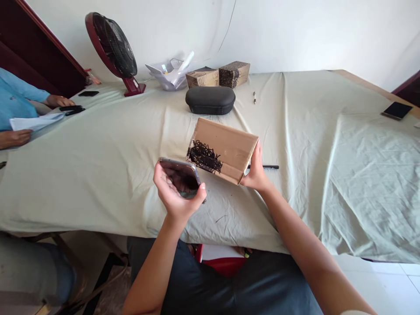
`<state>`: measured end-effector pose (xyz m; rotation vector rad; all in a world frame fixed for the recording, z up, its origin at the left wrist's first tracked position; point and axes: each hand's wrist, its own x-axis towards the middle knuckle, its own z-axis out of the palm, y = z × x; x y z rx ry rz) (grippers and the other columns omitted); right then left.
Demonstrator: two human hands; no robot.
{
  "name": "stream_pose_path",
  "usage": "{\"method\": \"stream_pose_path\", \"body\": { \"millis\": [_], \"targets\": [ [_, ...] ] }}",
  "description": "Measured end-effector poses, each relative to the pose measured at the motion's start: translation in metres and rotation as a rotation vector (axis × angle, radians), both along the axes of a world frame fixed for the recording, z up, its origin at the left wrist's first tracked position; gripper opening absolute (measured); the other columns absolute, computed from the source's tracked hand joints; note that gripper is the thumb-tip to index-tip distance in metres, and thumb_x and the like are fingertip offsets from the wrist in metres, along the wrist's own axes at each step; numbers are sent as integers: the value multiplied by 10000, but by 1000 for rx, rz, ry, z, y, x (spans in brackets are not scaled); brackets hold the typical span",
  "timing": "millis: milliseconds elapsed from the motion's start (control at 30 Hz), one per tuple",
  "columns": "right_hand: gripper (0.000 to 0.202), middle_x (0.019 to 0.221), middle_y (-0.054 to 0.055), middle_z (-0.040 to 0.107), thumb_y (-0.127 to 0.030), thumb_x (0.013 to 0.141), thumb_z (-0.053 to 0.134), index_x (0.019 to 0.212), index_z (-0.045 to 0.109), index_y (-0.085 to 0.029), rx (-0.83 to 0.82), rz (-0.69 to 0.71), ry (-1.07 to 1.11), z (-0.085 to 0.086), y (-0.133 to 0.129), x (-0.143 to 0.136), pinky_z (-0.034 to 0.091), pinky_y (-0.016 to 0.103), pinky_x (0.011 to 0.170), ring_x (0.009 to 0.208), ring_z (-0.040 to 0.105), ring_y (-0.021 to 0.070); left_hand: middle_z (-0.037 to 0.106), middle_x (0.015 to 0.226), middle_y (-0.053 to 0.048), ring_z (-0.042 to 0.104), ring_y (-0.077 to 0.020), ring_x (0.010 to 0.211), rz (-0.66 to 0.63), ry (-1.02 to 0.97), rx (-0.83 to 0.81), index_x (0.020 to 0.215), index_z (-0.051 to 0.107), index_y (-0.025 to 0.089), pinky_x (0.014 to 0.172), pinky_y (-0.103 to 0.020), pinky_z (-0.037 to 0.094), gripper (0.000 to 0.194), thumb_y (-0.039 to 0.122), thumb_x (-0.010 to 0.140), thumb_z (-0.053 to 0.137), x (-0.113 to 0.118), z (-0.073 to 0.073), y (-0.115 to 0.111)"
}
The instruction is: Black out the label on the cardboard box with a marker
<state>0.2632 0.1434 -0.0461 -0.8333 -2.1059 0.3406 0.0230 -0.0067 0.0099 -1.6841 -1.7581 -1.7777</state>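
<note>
A phone point(182, 177) with a dark, reflective screen is held in my left hand point(177, 197), its thumb at the lower right edge and its fingers behind the far side. Just to the right, my right hand point(255, 173) grips the right end of a brown cardboard box point(226, 146). Black scribbles cover the box's lower left part. The box is tilted above the cloth, its left end close behind the phone. A black pen point(271, 166) lies on the cloth beside my right hand, partly hidden by it.
On the cloth-covered table point(114, 175), a black case point(210, 100) lies before two cardboard boxes point(234, 73) and a plastic basket point(170, 78). A fan point(114, 48) stands back left. At left, another person's hands point(16, 138) hold papers. A dark phone point(397, 110) lies far right.
</note>
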Motion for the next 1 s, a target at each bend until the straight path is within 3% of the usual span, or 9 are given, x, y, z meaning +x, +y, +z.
{"method": "stream_pose_path", "body": {
  "millis": [167, 433, 600, 700, 833, 1000],
  "targets": [
    [1613, 1781, 258, 231, -898, 704, 798, 1749, -242, -242, 32, 11, -12, -2, 2, 1, 202, 746, 1367, 1663, 250, 525, 490, 1536, -230, 670, -341, 1317, -17, 4, -57, 1650, 192, 225, 1070, -544, 635, 1018, 507, 840, 741, -1, -8, -1],
    [1557, 1775, 234, 210, -861, 728, 792, 1752, -222, -268, 11, -16, 38, 0, 1, -1, 219, 733, 1362, 1640, 289, 504, 487, 1618, -255, 646, -368, 1416, -42, -87, -106, 1669, 241, 223, 1131, -542, 600, 1022, 476, 852, 802, -11, -15, 5],
    [1435, 1808, 211, 149, -872, 804, 705, 1753, -191, -278, 27, -66, 137, -1, 2, -2, 221, 709, 1372, 1679, 233, 478, 533, 1552, -224, 603, -372, 1465, 125, -82, -183, 1651, 362, 197, 1220, -570, 533, 965, 472, 852, 827, -31, -19, 16],
    [1376, 1798, 204, 184, -846, 841, 703, 1769, -144, -285, 45, -59, 194, -2, 3, -3, 254, 701, 1363, 1676, 258, 459, 550, 1499, -242, 610, -429, 1431, 252, -15, -380, 1622, 468, 131, 1234, -620, 508, 984, 470, 783, 856, -42, -24, 28],
    [1526, 1800, 174, 192, -911, 704, 791, 1767, -142, -337, 71, -19, 190, -10, 10, -2, 264, 753, 1337, 1650, 287, 493, 651, 1431, -285, 626, -475, 1388, 345, 151, -791, 1647, 445, -2, 1225, -585, 507, 994, 403, 810, 796, -49, -30, 46],
    [1559, 1801, 150, 210, -897, 640, 853, 1777, -79, -377, 82, 27, 203, -13, 11, -2, 284, 780, 1322, 1605, 348, 507, 719, 1416, -286, 633, -472, 1361, 367, 298, -975, 1619, 487, -33, 1209, -538, 498, 894, 440, 901, 729, -53, -32, 58]
  ]
}}
